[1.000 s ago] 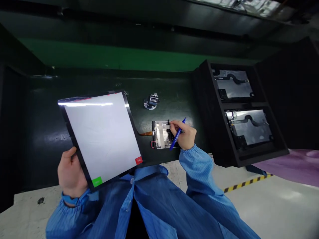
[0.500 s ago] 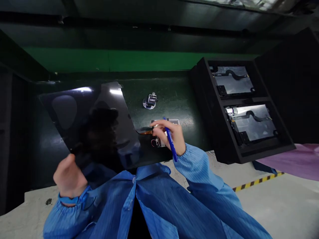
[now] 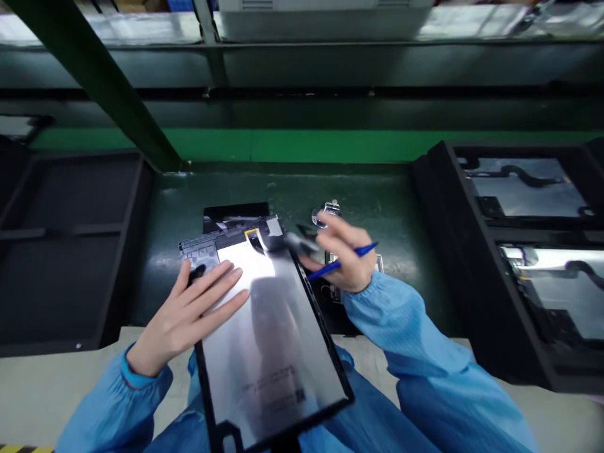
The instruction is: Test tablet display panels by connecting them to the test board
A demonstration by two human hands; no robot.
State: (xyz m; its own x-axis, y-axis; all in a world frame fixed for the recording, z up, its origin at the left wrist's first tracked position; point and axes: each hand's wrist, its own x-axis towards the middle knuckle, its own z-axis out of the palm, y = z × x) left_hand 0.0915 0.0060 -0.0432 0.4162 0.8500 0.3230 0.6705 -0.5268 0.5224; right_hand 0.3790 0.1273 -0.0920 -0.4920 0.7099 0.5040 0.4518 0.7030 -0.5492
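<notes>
A display panel (image 3: 292,321) lies silvery back up in front of me, tilted, its near end over the front edge of the bench. My left hand (image 3: 189,314) rests flat on the panel's left part, fingers spread. Tucked through the fingers of my right hand (image 3: 346,251) is a blue pen (image 3: 368,249). Those fingers also reach to a blurred dark strip (image 3: 302,242) by the panel's upper right edge; whether they grip it I cannot tell. A small circuit board (image 3: 380,263) is mostly hidden beneath the right hand.
Behind the right hand stands a chrome tally counter (image 3: 331,206). A black flat piece (image 3: 221,214) lies beyond the panel. On the right, a black divided box (image 3: 476,251) holds panels; another black divided tray (image 3: 113,277) is at the left. A green post (image 3: 108,94) slants down behind.
The panel has turned over from glossy face to silvery back. My left hand has gone from its lower left corner to flat on its back. The view has swung left.
</notes>
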